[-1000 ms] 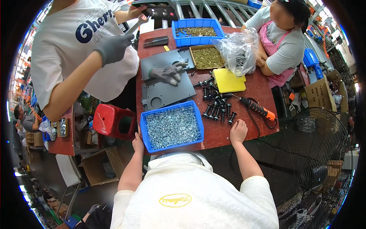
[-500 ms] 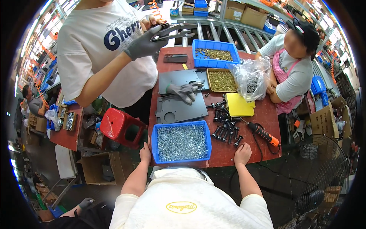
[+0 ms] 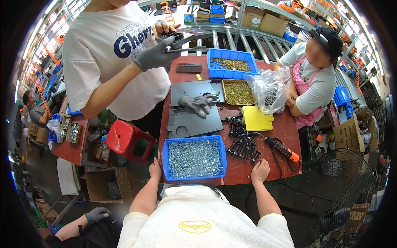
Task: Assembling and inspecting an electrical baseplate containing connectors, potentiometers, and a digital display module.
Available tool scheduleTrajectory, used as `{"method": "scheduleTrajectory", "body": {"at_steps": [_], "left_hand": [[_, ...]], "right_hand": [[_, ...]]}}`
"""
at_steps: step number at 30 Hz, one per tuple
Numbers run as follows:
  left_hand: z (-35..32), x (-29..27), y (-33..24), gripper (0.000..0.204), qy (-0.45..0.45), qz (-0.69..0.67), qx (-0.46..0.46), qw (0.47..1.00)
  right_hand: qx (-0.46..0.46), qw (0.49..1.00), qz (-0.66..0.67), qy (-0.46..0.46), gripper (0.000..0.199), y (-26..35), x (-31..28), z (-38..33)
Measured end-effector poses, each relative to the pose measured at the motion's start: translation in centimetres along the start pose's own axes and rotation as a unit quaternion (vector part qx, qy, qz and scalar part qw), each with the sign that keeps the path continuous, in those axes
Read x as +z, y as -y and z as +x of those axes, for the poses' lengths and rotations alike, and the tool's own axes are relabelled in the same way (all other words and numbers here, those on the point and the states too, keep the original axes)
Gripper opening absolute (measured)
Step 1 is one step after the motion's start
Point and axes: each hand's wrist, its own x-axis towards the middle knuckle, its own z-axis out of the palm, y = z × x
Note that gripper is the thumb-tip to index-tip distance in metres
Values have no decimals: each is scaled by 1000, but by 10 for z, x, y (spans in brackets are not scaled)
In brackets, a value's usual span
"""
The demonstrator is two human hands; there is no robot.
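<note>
Two hands of ours rest on near edge of red-brown worktable (image 3: 264, 173): left hand (image 3: 155, 169), fingers curled together, touches corner of blue bin of silvery nuts (image 3: 194, 158); right hand (image 3: 260, 170), fingers closed loosely, holds nothing, near black bolts (image 3: 242, 142). Beyond: grey metal plates (image 3: 194, 120), orange-handled driver (image 3: 282, 149), yellow pad (image 3: 255, 118). Around us: roller conveyor (image 3: 240, 39), floor fan (image 3: 335, 186), red stool (image 3: 130, 142), two co-workers.
</note>
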Motion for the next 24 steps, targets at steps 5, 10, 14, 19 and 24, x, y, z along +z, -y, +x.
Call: {"method": "scheduleTrajectory", "body": {"at_steps": [5, 10, 14, 19, 24], "left_hand": [[-3, -2, -5, 67, 0, 6, 1, 1000], [3, -1, 4, 67, 7, -8, 2, 1000], [-6, -3, -7, 66, -5, -2, -7, 1000], [-6, -5, -4, 65, -5, 0, -7, 1000], [-8, -7, -10, 66, 1, -8, -14, 1000]], "right_hand": [[2, 1000, -14, 13, 14, -1, 2, 0], [-5, 1000, -15, 1, 13, 0, 1, 0], [0, 1000, -16, 0, 12, -1, 1, -2], [1, 1000, -11, 6, 12, 2, -1, -2], [3, 1000, -9, 8, 11, 3, -2, 0]]}}
